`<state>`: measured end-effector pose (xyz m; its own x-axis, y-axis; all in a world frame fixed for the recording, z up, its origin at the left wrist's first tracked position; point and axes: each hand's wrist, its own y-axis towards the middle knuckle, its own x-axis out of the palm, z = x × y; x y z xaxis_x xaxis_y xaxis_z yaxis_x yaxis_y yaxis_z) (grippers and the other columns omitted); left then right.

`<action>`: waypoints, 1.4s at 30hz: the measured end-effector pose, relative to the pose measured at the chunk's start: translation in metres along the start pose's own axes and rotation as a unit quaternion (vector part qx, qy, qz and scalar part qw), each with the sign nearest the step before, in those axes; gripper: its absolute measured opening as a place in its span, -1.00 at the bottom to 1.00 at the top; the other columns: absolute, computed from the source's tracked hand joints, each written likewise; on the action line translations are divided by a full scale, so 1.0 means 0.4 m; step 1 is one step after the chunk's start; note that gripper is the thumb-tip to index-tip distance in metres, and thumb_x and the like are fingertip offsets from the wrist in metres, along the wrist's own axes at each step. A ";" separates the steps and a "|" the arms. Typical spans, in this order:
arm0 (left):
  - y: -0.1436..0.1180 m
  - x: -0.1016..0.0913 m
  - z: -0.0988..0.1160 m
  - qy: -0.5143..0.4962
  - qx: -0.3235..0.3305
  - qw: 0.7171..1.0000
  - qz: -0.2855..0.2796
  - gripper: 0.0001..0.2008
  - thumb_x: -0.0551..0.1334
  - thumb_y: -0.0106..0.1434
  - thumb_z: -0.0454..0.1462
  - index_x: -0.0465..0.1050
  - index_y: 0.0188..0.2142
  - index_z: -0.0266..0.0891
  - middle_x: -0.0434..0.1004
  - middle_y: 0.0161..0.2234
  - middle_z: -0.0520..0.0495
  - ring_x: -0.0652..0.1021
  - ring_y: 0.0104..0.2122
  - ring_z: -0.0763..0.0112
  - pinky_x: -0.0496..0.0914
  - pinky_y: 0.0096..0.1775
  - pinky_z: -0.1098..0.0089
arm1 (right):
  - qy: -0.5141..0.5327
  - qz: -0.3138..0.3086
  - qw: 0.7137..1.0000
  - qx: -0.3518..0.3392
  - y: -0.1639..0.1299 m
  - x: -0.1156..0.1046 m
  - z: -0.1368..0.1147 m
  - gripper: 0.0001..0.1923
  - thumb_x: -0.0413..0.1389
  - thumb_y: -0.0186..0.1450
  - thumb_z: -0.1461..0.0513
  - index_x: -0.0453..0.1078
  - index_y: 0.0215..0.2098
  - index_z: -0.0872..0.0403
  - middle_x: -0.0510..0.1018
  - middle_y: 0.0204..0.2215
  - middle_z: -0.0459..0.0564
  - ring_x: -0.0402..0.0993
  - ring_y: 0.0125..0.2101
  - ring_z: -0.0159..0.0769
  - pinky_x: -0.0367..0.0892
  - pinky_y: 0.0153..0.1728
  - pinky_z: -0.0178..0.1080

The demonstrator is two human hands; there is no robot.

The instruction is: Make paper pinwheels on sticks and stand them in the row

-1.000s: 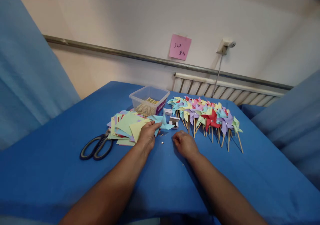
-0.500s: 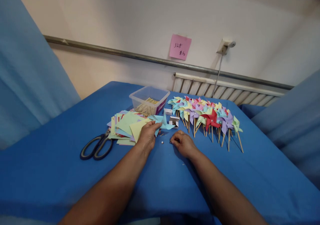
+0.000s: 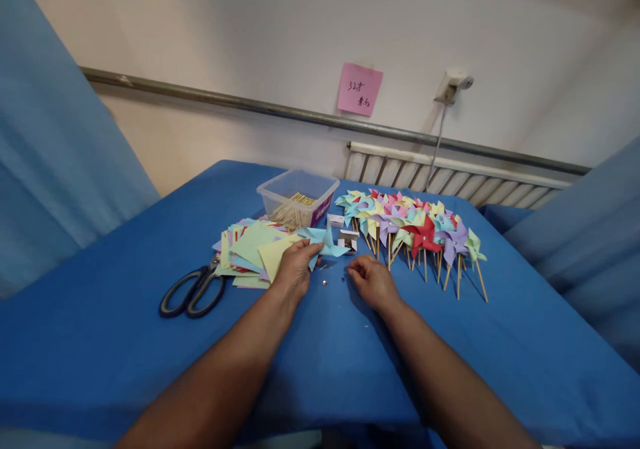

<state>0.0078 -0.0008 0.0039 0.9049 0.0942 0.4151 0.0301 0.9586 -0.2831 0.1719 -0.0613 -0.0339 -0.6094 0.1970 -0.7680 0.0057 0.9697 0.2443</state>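
Observation:
My left hand (image 3: pixel 295 269) is closed on a light blue paper pinwheel (image 3: pixel 325 241), pinching it between thumb and fingers. The pinwheel's blades point up and to the right, and no stick shows on it. My right hand (image 3: pixel 373 281) hovers low over the cloth with curled fingers; whatever lies in them, if anything, is too small to make out. A tiny dark item (image 3: pixel 343 278) lies just left of its fingertips. Between the hands is a small shiny pin (image 3: pixel 325 282). Behind them stands a small open box (image 3: pixel 348 241) with dark contents.
Black-handled scissors (image 3: pixel 193 290) lie left of a pile of coloured paper (image 3: pixel 250 249). A clear plastic tub (image 3: pixel 299 189) holds wooden sticks. Many finished pinwheels (image 3: pixel 423 236) cluster at right on the blue cloth (image 3: pixel 330 362). Another small box (image 3: pixel 335 220) sits beside the tub.
My right hand has drawn slightly up and to the right, away from the tiny dark item, which now shows apart from the fingertips. My left hand still holds the pinwheel in place.

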 end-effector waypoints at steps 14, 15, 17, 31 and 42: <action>-0.006 0.001 0.000 -0.006 -0.003 1.000 -0.008 -0.78 0.40 -0.22 -0.36 0.39 -0.55 -0.29 0.41 -0.61 0.10 0.41 -0.60 0.54 0.28 -0.51 0.48 | -0.129 -0.077 0.988 -0.029 -0.017 -0.012 -0.039 -0.89 0.05 0.27 0.26 0.42 -0.34 0.03 0.53 -0.36 -0.02 0.43 -0.32 -0.29 0.19 -0.33 -0.32; -0.006 0.002 0.000 -0.007 -0.003 1.000 -0.008 -0.78 0.40 -0.22 -0.36 0.39 -0.55 -0.28 0.41 -0.61 0.10 0.41 -0.60 0.54 0.28 -0.51 0.48 | -0.144 -0.081 0.986 -0.030 -0.019 -0.015 -0.043 -0.87 0.03 0.29 0.26 0.42 -0.33 0.03 0.52 -0.35 -0.01 0.43 -0.33 -0.29 0.19 -0.34 -0.31; -0.007 0.002 0.000 -0.008 -0.002 1.000 -0.006 -0.78 0.40 -0.22 -0.36 0.38 -0.56 -0.28 0.40 -0.62 0.11 0.41 -0.59 0.53 0.29 -0.50 0.48 | -0.175 -0.089 0.980 -0.033 -0.023 -0.022 -0.055 -0.83 0.00 0.32 0.24 0.43 -0.31 0.04 0.52 -0.34 0.02 0.43 -0.35 -0.28 0.18 -0.36 -0.30; -0.007 0.002 -0.003 0.002 -0.007 1.000 -0.011 -0.78 0.39 -0.21 -0.36 0.38 -0.54 -0.28 0.41 -0.61 0.12 0.42 -0.60 0.55 0.29 -0.50 0.50 | -0.296 -0.118 0.948 -0.024 -0.030 -0.026 -0.111 -0.72 -0.10 0.37 0.23 0.43 -0.24 0.13 0.51 -0.29 0.12 0.48 -0.31 -0.18 0.26 -0.31 -0.23; -0.007 -0.001 -0.004 0.035 0.022 0.999 -0.024 -0.79 0.39 -0.19 -0.30 0.39 -0.55 -0.28 0.42 -0.61 0.10 0.42 -0.59 0.53 0.29 -0.49 0.48 | -0.285 -0.102 0.953 -0.009 -0.042 -0.018 -0.093 -0.72 -0.10 0.36 0.28 0.45 -0.30 0.14 0.53 -0.33 0.09 0.49 -0.32 -0.20 0.27 -0.33 -0.25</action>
<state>0.0080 -0.0039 0.0030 0.9305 0.0306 0.3649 0.0564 0.9727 -0.2252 0.1469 -0.0843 -0.0104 -0.0656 0.0568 -0.9962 -0.0843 0.9945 0.0622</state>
